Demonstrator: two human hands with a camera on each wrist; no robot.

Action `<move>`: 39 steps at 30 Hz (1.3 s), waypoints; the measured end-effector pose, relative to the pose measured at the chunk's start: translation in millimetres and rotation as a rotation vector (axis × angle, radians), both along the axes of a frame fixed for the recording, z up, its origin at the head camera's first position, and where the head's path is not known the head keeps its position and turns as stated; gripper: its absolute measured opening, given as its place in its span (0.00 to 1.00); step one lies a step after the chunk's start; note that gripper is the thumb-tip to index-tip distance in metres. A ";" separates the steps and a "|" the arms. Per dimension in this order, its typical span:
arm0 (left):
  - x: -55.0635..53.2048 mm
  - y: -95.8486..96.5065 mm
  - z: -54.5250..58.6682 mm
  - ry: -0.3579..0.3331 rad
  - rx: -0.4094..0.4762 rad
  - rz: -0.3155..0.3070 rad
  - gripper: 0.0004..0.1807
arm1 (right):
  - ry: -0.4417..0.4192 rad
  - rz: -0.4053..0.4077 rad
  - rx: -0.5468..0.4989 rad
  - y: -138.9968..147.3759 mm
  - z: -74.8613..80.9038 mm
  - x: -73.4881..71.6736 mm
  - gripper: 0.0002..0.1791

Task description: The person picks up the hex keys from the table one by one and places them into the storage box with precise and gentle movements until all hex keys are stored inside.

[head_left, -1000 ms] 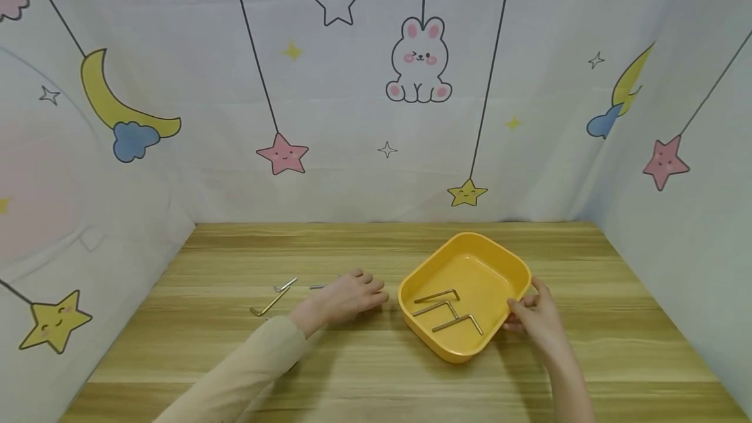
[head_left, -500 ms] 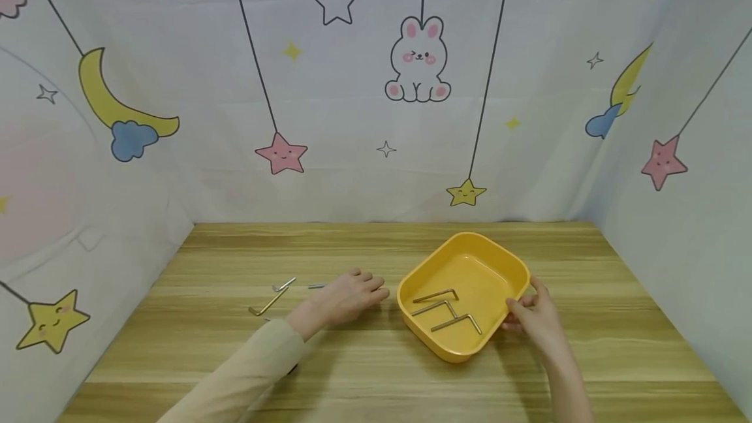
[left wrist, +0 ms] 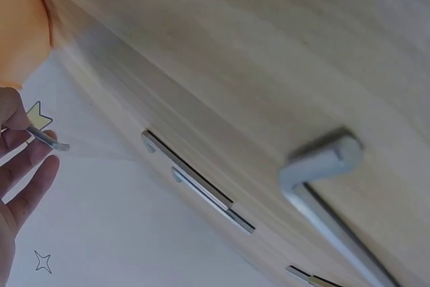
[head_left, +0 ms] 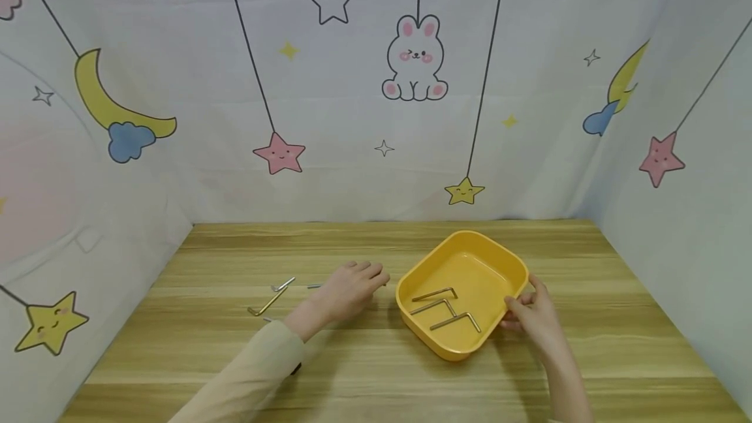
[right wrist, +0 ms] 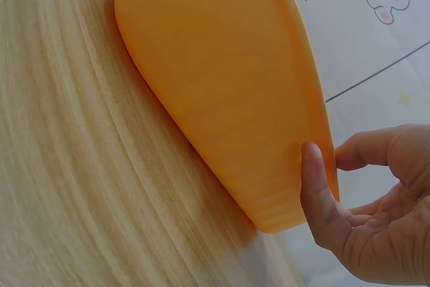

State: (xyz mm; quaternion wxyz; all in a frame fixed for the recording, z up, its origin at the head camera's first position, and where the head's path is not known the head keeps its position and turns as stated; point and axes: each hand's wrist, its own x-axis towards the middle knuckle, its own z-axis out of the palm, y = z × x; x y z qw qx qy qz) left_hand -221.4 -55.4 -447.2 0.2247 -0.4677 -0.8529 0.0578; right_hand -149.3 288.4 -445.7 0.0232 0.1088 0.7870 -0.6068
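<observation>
My left hand (head_left: 350, 289) is beside the left wall of a yellow plastic box (head_left: 476, 267), over the wooden table. In the left wrist view its thumb and fingers pinch a silver hex key (left wrist: 48, 139), hidden by the hand in the head view. My right hand (head_left: 537, 315) grips the box by its right rim; in the right wrist view the thumb (right wrist: 314, 176) lies on the outer wall and the fingers reach over the rim. Three bent hex keys (head_left: 455, 322) lie inside, toward the near left of the box.
Left of the box, a silver hex key (head_left: 284, 283) and a brass-coloured hex key (head_left: 269, 301) lie on the table (head_left: 235, 247). Others are partly covered by the left arm, as is a small black item (head_left: 296, 369). A patterned cloth (head_left: 341, 194) hangs behind and at both sides.
My left hand has risen slightly, its fingers drawing together near the box. The right hand and the box keep their places, and the hex keys inside stay as they were.
</observation>
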 end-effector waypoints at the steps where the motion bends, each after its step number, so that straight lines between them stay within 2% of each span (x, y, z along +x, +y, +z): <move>1: 0.2 0.6 0.6 0.011 0.003 0.006 0.14 | 0.000 0.001 0.002 -0.1 0.1 -0.3 0.45; 7: 2.8 5.7 5.1 0.065 0.051 0.031 0.15 | 0.003 -0.002 0.001 -1.4 0.5 -0.8 0.45; 16: 8.4 14.8 12.7 0.093 0.102 0.038 0.16 | 0.004 0.002 -0.009 -1.7 0.1 -0.4 0.45; 27: 10.7 28.1 18.7 0.071 0.218 0.006 0.13 | 0.003 0.001 -0.010 -1.5 2.7 2.3 0.45; 39: 13.0 38.9 26.4 0.081 0.286 -0.019 0.15 | -0.016 0.006 0.011 -2.4 3.9 4.3 0.45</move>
